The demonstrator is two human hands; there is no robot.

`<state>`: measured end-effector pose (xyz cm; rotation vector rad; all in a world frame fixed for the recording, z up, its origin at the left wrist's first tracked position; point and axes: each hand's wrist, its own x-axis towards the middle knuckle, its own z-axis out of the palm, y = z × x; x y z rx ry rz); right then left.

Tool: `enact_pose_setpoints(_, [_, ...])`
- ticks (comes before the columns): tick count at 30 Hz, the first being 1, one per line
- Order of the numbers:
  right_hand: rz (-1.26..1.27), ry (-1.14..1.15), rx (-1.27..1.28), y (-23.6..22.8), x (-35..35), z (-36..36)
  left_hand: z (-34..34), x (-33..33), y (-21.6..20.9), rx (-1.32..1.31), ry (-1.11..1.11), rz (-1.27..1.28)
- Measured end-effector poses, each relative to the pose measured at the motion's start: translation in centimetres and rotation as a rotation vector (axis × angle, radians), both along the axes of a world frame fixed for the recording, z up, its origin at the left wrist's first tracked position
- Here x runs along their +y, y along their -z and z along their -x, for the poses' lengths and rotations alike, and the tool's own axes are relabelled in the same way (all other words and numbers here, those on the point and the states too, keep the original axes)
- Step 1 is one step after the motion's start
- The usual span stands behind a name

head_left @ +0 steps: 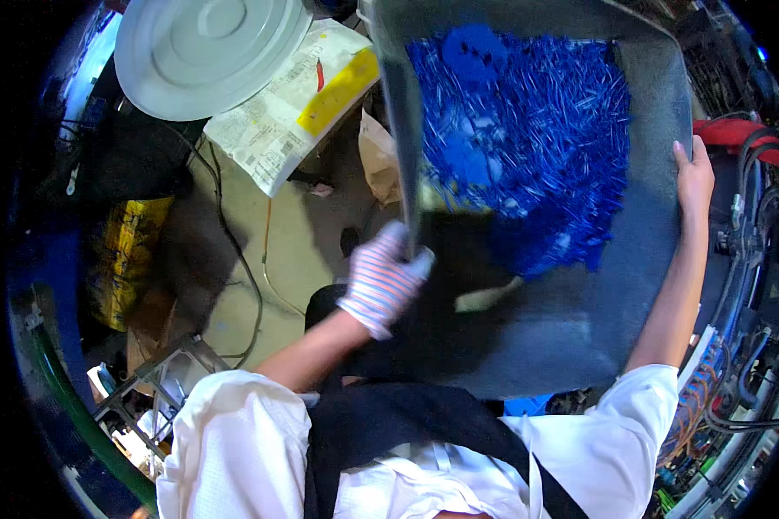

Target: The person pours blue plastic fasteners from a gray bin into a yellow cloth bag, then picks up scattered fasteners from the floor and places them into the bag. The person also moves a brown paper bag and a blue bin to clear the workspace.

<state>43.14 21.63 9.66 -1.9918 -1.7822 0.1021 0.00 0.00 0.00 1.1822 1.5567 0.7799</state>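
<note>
I hold a large grey bin (580, 311) tilted in front of me. Its far end is heaped with small blue plastic pieces (528, 130). My left hand (383, 278), in a striped work glove, is clamped on the bin's left rim. My right hand (694, 177), bare, grips the right rim near the far corner. A pale, stick-like object (486, 297) lies on the bin's inner wall below the blue heap. I wear a white shirt and a dark apron.
A round grey lid (208, 48) and a white and yellow printed sack (294, 99) lie on the floor at the upper left. A black cable (234, 242) runs across the floor. Machinery with cables and red hoses (744, 138) stands on the right. A green hose (69, 406) curves at lower left.
</note>
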Motion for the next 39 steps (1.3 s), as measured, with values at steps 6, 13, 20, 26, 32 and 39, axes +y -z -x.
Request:
enact_pose_setpoints(6, [0.176,-0.070,-0.529,-0.3,0.9,4.9,-8.6,-6.6,7.0,-0.450,0.027,0.357])
enact_pose_setpoints(13, [0.549,-0.065,-0.592,10.7,-2.1,5.0,-4.4,-7.8,11.4,-0.351,0.240,0.616])
enact_pose_setpoints(20, [0.454,0.087,-0.382,14.8,-9.1,6.2,1.3,-4.5,13.4,-0.263,0.782,0.591])
enact_pose_setpoints(26, [0.240,0.247,-0.480,9.0,-18.2,10.8,7.3,13.5,18.5,0.077,0.068,0.305])
enact_pose_setpoints(32, [0.235,0.268,-0.594,8.6,-15.6,13.5,2.7,13.0,28.3,-0.236,0.549,0.309])
enact_pose_setpoints(39, [0.237,0.310,-0.652,8.6,-17.3,12.3,8.1,23.0,23.3,0.116,0.084,-0.655])
